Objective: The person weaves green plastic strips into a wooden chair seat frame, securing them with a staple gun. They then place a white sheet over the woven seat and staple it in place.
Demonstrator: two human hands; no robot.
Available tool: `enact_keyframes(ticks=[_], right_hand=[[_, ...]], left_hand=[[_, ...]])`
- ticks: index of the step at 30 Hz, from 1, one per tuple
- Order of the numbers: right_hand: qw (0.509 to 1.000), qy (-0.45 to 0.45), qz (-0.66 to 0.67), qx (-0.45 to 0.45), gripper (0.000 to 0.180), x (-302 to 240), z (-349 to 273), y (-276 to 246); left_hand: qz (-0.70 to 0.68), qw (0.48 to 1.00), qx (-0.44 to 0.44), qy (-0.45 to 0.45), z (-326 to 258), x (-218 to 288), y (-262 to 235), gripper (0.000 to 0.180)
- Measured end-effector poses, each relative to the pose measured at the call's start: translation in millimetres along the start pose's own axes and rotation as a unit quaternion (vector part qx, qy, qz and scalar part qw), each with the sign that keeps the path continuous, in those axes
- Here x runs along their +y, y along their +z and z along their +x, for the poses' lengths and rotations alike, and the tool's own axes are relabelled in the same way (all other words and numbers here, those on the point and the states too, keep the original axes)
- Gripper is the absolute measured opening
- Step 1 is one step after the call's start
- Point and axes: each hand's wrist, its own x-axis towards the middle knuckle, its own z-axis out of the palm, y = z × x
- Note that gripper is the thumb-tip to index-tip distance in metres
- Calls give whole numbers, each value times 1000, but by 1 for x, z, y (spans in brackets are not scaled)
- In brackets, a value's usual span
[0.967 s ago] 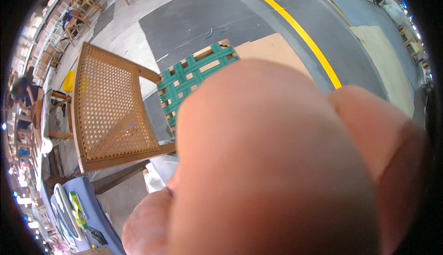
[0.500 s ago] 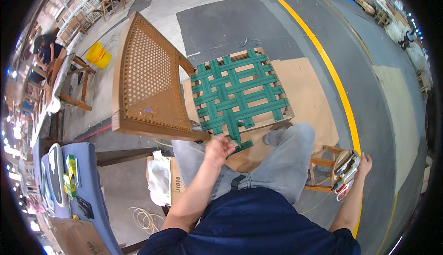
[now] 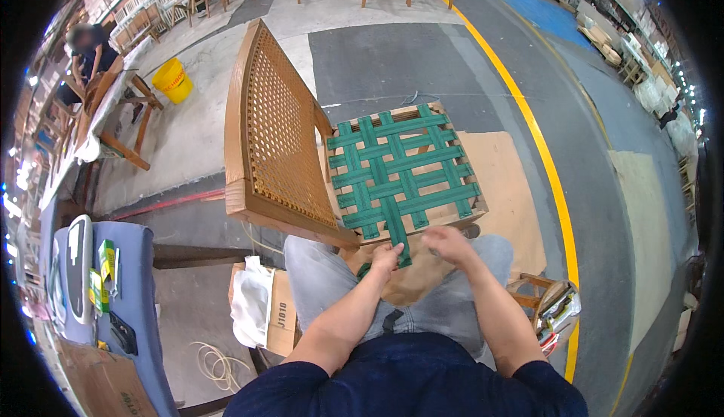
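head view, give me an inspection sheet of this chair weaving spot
surface: grey concrete floor with a brown board under the chair
job's things: wooden chair lying on its side, cane back at left; seat frame woven with green webbing, one strap end hanging at the near edge
clutter: cardboard box with white cloth, yellow bucket, blue table with small items
grips: left hand pinches the hanging strap end; right hand at the near seat edge, hold unclear
cables: pale cord coiled on floor
surroundings: yellow floor line, more chairs beyond, another person at far left
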Motion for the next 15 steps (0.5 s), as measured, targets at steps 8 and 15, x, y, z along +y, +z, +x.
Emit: enact_keyframes(ticks=[8, 15], right_hand=[[985, 161, 54, -34, 36, 18, 58, 83], [981, 121, -111, 101, 35, 88, 78, 118]], left_hand=[[306, 940, -87, -123, -19, -37, 11, 26], [313, 915, -131, -217, 0, -53, 19, 32]])
